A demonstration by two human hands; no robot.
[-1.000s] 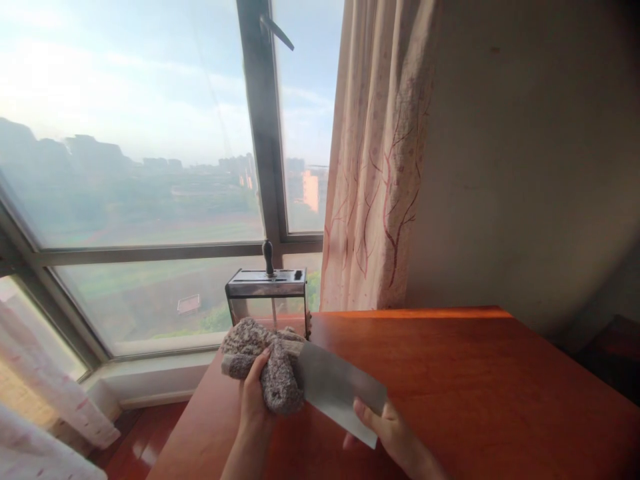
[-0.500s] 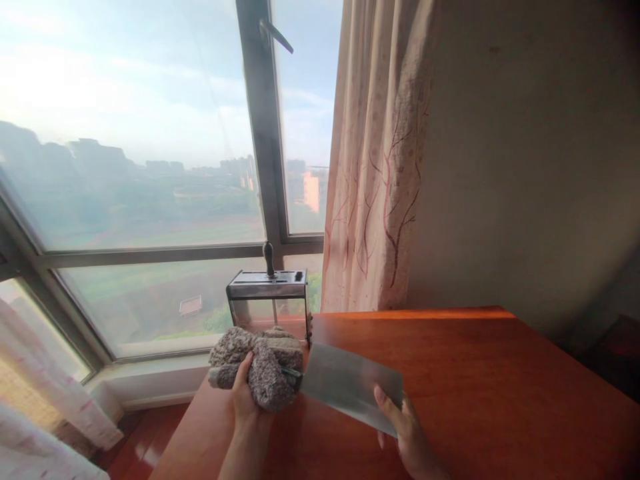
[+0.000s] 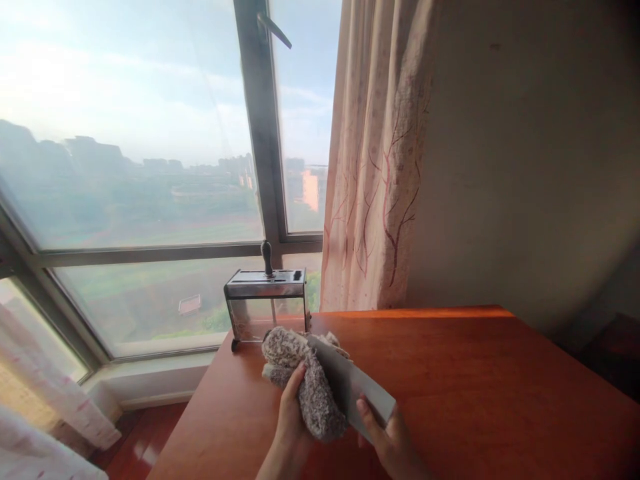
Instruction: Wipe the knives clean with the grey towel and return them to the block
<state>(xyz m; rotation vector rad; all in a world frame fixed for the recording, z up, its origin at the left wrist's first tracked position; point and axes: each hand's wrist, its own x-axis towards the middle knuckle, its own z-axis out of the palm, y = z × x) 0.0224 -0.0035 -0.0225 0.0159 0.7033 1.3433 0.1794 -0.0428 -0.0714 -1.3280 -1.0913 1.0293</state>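
Note:
In the head view, a fluffy grey-and-cream bundle of soft fabric (image 3: 323, 400) is gripped by my left hand (image 3: 293, 410), its thumb across the near side. How the bundle is folded, and whether it is several pieces, I cannot make out. My right hand (image 3: 387, 433) pinches the near right end of a flat, frosted grey sheet or sleeve (image 3: 363, 387), thumb on top. The sheet slants down from the bundle toward my right hand. Its far left end meets the bundle's right side; whether it lies against or around the fabric is hidden.
A metal-framed box with clear sides and a black upright handle (image 3: 267, 283) stands at the table's far left edge, close behind the bundle. The reddish-brown wooden table (image 3: 475, 387) runs to the right. Beyond are a window (image 3: 150, 293) and a curtain (image 3: 373, 200).
My left hand has moved right with the fluffy bundle, closing the distance to the sheet. The sheet has tilted and its far end now overlaps the bundle's right side. My right hand shifted slightly left.

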